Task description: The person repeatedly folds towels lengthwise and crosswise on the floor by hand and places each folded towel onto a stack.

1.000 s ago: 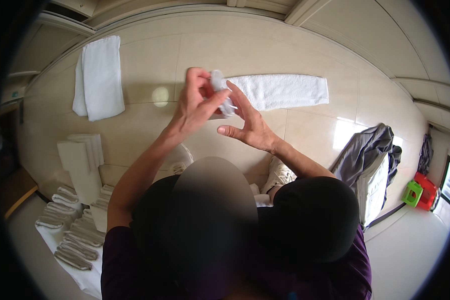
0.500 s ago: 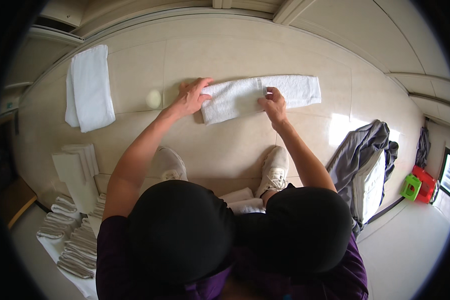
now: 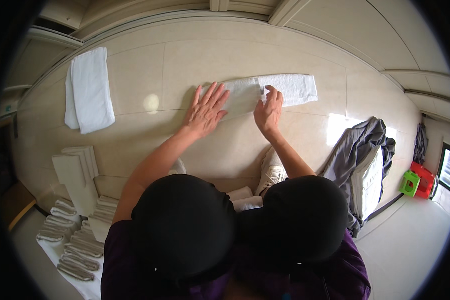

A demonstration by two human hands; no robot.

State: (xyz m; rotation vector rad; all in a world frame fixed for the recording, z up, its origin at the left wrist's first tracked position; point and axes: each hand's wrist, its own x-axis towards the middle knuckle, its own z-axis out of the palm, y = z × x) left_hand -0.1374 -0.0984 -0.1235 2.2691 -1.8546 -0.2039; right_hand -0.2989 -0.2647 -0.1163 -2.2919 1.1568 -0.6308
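A long folded white towel lies crosswise on the tiled floor in front of me, with a flat band across its middle. My left hand rests palm down on the towel's left part, fingers spread. That end is partly hidden beneath it and lies in shadow. Beside the band, my right hand touches the towel's near side. Its fingers are bent, with a gap between thumb and forefinger and nothing visibly gripped there. Farther left lies another folded white towel, apart from both hands.
At the lower left stand stacks of folded towels and pale folded pieces. A heap of grey cloth lies right, with a green stool and a red stool beyond. My shoe is close to the towel.
My left hand has moved from the towel's left end onto its top and spread flat. My right hand has loosened from its pinch at the band.
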